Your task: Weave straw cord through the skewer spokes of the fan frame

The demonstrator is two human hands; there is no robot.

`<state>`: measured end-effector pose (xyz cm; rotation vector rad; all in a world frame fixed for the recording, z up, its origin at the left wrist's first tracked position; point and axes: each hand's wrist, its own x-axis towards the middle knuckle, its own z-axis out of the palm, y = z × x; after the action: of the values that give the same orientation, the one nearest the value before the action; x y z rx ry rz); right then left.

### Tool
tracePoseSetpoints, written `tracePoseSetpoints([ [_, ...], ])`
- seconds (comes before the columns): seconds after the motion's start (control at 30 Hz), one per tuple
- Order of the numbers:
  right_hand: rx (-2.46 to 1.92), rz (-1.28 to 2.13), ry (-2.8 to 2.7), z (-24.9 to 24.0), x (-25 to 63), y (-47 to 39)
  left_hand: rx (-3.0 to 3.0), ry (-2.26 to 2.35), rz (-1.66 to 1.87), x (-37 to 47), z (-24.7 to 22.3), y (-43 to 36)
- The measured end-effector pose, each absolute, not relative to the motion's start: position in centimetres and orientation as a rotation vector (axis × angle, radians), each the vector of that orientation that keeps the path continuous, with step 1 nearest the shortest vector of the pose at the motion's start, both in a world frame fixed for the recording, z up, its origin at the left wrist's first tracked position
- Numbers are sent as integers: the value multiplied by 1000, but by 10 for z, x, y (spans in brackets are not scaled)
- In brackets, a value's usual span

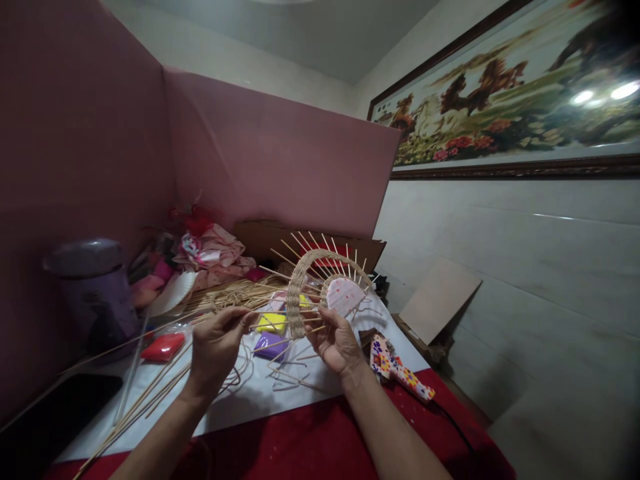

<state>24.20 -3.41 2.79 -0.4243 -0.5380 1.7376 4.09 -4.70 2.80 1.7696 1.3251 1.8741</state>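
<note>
In front of me is a half-round woven fan-like piece (299, 283), with thin sticks radiating through a braided tan band. At its inner centre sits a pale pink half-disc (345, 295) with small red marks. My right hand (336, 343) grips the lower end of the piece, its fingers closed around the sticks below the band. On the other side of the band, my left hand (217, 347) pinches the outer end of a thin stick (265, 312). Whether it also holds a weaving cord is hard to make out.
A patterned hot glue gun (400, 370) lies at right, its cable trailing off. Yellow (271, 324), purple (271, 346) and red (163, 347) packets lie on the white cover (240, 413). Loose sticks (143, 403), a purple container (97, 293) and a dark phone-like slab (60, 417) are at left.
</note>
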Motion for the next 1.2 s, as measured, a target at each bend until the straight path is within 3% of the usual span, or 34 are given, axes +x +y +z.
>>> tracePoseSetpoints([
  [0.67,-294,1816,-588,22,224,-46,1328,1112,1502,73,19,-53],
  [0.87,-207,1840,-617,21,222,-46,1500,1065,1324,78,8,-52],
  [1.1,-253,1747,-582,23,220,-45,1665,1172,1334,79,-4,-49],
  [1.2,-258,1716,-575,24,219,-45,1781,1272,1527,77,1,-53],
])
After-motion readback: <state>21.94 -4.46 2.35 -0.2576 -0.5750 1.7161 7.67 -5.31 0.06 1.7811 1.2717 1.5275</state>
